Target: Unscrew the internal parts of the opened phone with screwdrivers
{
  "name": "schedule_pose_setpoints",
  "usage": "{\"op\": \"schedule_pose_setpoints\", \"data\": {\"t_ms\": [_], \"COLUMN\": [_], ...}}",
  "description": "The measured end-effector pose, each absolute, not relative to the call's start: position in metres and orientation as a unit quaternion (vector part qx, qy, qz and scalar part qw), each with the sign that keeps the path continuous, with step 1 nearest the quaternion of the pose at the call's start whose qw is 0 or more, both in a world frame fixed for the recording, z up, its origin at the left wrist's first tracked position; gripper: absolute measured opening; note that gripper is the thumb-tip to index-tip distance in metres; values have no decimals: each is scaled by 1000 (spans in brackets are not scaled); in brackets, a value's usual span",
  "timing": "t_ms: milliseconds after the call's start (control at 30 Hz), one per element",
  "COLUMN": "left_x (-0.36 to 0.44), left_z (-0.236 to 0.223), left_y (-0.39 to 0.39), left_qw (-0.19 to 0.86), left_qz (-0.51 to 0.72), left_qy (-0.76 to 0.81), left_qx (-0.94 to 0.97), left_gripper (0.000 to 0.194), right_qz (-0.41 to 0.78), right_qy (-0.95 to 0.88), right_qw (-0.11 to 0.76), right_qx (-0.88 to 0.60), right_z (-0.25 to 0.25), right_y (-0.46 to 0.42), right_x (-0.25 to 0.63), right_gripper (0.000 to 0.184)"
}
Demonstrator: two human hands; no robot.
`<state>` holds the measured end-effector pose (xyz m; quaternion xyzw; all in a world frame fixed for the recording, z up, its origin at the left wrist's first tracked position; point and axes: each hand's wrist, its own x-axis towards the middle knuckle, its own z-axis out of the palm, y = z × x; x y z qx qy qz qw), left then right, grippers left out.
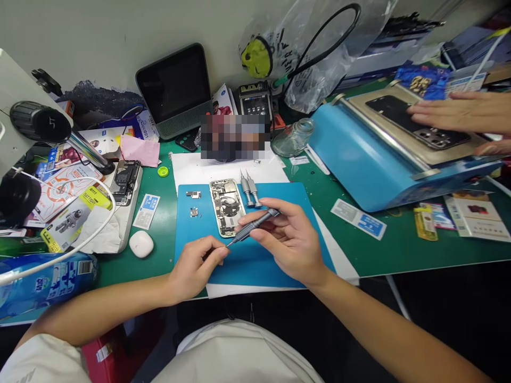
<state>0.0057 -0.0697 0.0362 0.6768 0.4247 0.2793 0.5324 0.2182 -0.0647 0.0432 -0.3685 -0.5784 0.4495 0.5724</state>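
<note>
A grey precision screwdriver (pixel 252 227) is held in my right hand (pixel 293 239), its fingers wrapped round the handle and its tip slanting down to the left. My left hand (pixel 198 263) pinches at the screwdriver's thin tip; whether a tiny part sits between the fingers is hidden. Just beyond both hands lies an opened phone (pixel 228 206) with its inner parts bare, on a blue mat (pixel 247 266). Two more screwdrivers (pixel 250 190) lie side by side right of the phone. Small metal phone parts (pixel 194 195) rest on the mat to its left.
At the right, another person's hand (pixel 451 111) touches a black phone (pixel 415 119) on a blue machine (pixel 347 154). A white earbud case (pixel 141 244), a glass jar (pixel 293 137) and a dark-screened display (pixel 174 88) stand around the mat. A white cable (pixel 107 213) loops at left.
</note>
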Motion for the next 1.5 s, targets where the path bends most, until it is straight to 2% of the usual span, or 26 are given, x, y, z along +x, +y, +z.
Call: {"op": "schedule_pose_setpoints", "data": {"t_ms": [167,333,567,867,1500], "left_x": [4,5,6,5,4], "left_z": [31,30,33,32,33], "left_y": [-68,-64,-60,-60,-60], "left_qw": [554,564,591,577,570], "left_qz": [325,342,335,314,309], "left_qy": [436,463,484,486,483], "left_qx": [631,592,552,577,589], "left_gripper": [35,38,40,44,44], "right_qz": [412,400,414,418,430], "right_qy": [-660,-695,-647,-647,-618], "right_qw": [541,553,590,574,603], "right_qx": [-319,-227,-249,-278,-264], "right_z": [48,35,21,18,22], "right_y": [-41,-12,-11,-22,-24], "right_x": [220,213,206,209,208], "right_gripper": [52,62,58,54,53]}}
